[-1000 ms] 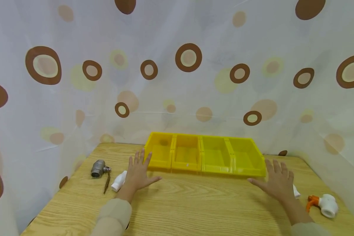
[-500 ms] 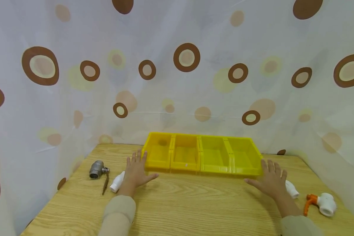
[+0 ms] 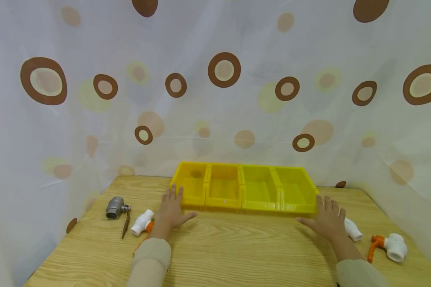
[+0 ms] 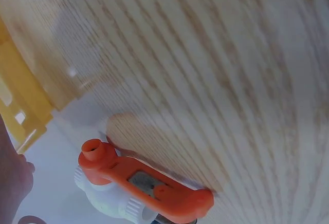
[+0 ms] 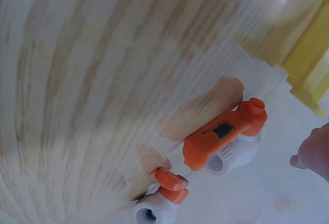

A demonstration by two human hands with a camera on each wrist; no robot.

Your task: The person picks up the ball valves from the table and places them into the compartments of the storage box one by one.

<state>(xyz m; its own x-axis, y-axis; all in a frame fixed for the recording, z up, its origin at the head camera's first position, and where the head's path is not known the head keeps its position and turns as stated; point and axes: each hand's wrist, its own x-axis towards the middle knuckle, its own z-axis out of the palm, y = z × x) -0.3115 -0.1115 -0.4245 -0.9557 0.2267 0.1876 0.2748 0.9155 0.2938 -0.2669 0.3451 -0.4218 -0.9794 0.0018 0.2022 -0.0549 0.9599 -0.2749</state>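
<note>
Metal ball valve, 8 o'clock: dull. Plastic ball valve, 4 o'clock: smooth. Plastic bins glossy; tabletop wood-grained.

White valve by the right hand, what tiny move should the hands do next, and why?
I'd guess the right hand might draw back a little toward the white valve. Its fingers are spread and hold nothing, and the valve lies close beside it on the table, outside the yellow bins.

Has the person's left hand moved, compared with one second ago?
Yes, the left hand has moved slightly right in the head view, judged against the white valve beside it, whose orange handle, hidden earlier, now shows.
</note>
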